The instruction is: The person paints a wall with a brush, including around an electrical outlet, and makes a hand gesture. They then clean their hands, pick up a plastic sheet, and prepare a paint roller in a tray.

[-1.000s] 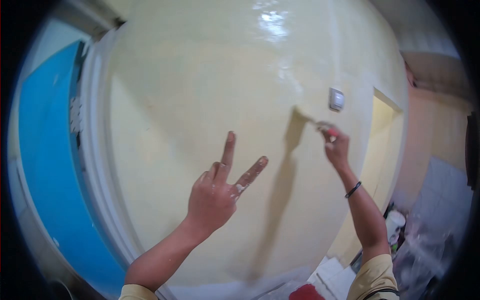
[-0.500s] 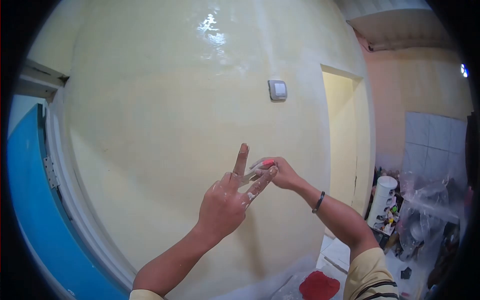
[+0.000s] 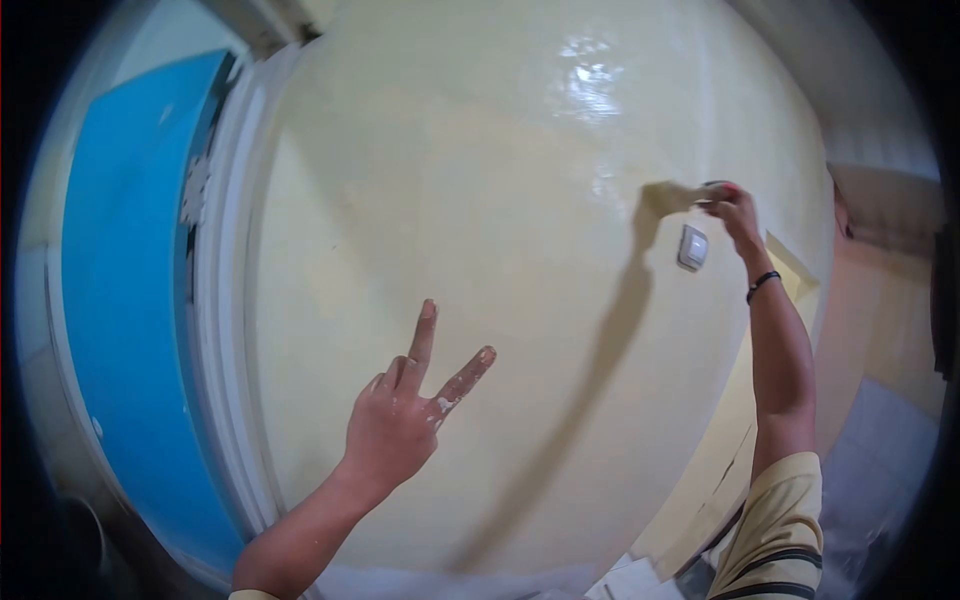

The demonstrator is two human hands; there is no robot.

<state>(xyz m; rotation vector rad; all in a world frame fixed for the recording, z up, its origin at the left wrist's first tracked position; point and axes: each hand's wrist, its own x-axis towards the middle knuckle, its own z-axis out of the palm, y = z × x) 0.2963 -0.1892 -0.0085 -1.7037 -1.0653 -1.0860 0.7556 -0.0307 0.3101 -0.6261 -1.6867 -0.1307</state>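
The striped yellow sleeve (image 3: 775,520) is close to us, low on the right side. The left hand (image 3: 392,430) is up in front of the wall (image 3: 450,220). It has nothing in its grip: two fingers poke out, spread apart and spotted with pale, dry-looking stuff, and the others are curled in. Farther out, the right hand (image 3: 740,225) pinches a small tool with a red part (image 3: 730,189), so that grip is closed on it. A dark band (image 3: 764,286) goes around that wrist. A moment ago the right hand was down by the left hand's fingers; now it has gone up and away, so the tool is high by the wall, just above the light switch (image 3: 692,247). That looks like a move from the left hand back to the wall. The tool is small and blurry, and the fingers hide some of it. I can't tell where its tip ends or if it touches the wall. A long shadow runs down from there. The wall shines near the top. Off to the left are a white door frame (image 3: 236,300) and a blue door (image 3: 135,250), and the dark round edge of the view cuts off the far corners.
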